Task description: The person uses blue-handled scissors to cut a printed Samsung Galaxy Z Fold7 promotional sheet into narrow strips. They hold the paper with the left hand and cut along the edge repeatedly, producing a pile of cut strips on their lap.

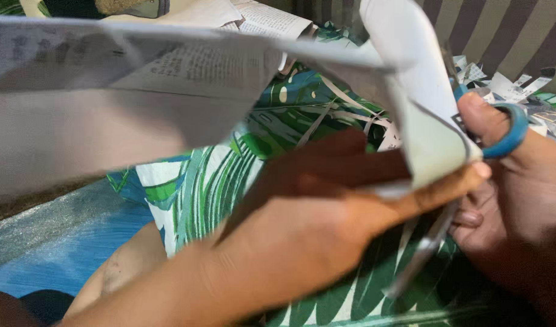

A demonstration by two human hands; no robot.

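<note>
My left hand (326,212) pinches the folded edge of a large sheet of newspaper (138,103) that stretches across the upper left of the view. My right hand (520,200) grips blue-handled scissors (508,130), thumb through the loop, at the right edge. The scissor blades are hidden behind the curled paper. A thin cut strip of paper (423,248) hangs down between the two hands.
A green leaf-patterned cloth (217,181) lies under the hands. Cut paper strips (344,115) and scraps (520,85) are scattered on it. More newspaper (266,21) lies at the back. A striped wall or fabric (502,30) stands behind. My knee (120,272) shows at lower left.
</note>
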